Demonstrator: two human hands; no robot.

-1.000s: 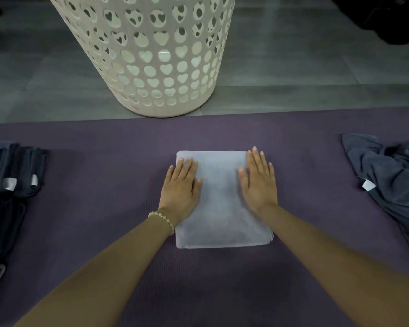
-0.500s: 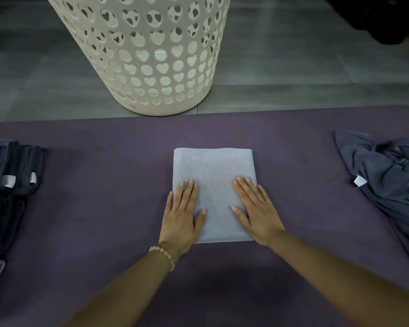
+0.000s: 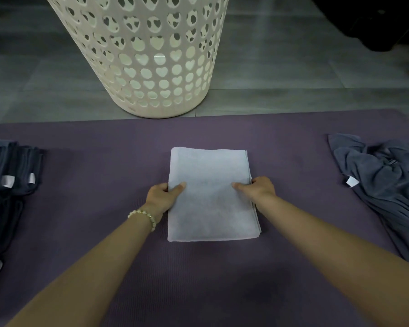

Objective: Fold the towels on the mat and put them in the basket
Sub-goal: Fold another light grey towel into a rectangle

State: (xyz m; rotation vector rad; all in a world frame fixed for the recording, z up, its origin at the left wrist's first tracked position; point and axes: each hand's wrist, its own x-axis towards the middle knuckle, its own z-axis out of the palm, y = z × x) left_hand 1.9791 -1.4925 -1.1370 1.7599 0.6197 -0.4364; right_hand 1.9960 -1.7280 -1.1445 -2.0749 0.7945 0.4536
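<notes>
- Far L: stack of dark folded towels at the mat's L end, white tags facing the camera. More dark cloth lies just below it; can't tell what it is.
- L hand: grip clamped on the L edge of the white towel, thumb on top, fingers tucked under the edge. Bead bracelet at the wrist.
- Centre: white towel is folded to a neat rectangle w/ layered edges showing along its R side. It lies flat on the mat, mid-width — not in the basket.
- Behind it: basket, cream plastic w/ heart-shaped holes, stands upright on the grey tiled floor, base right at the mat's far edge.
- R hand: grip clamped on the towel's R edge, thumb on top, fingers under — mirrors the L.
- Far R: grey towel, crumpled and unfolded, on the mat's R end, well apart from the white one. White tag sticks out on its L side.
</notes>
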